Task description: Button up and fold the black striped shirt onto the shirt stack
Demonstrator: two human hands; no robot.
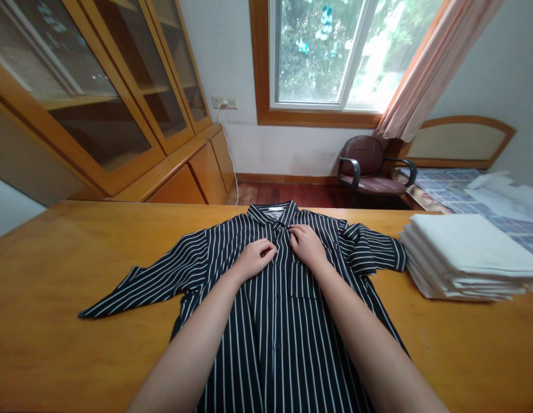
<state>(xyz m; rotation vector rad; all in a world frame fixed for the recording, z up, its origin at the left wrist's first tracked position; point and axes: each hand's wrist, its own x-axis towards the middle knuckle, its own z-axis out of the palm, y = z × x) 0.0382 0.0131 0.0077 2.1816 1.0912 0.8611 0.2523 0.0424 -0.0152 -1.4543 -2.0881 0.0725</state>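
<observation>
A black shirt with white stripes (275, 310) lies front up on the wooden table (55, 275), collar away from me and sleeves spread to both sides. My left hand (254, 257) and my right hand (307, 244) rest on the chest just below the collar, on either side of the button strip. Both hands have their fingers curled and pinched on the fabric near the top button. My forearms lie over the shirt's front.
A stack of folded white cloths (464, 255) sits on the table at the right. Beyond the table stand a wooden glass-door cabinet (120, 115), a dark red chair (365, 166) under the window, and a bed (455, 183) at the right.
</observation>
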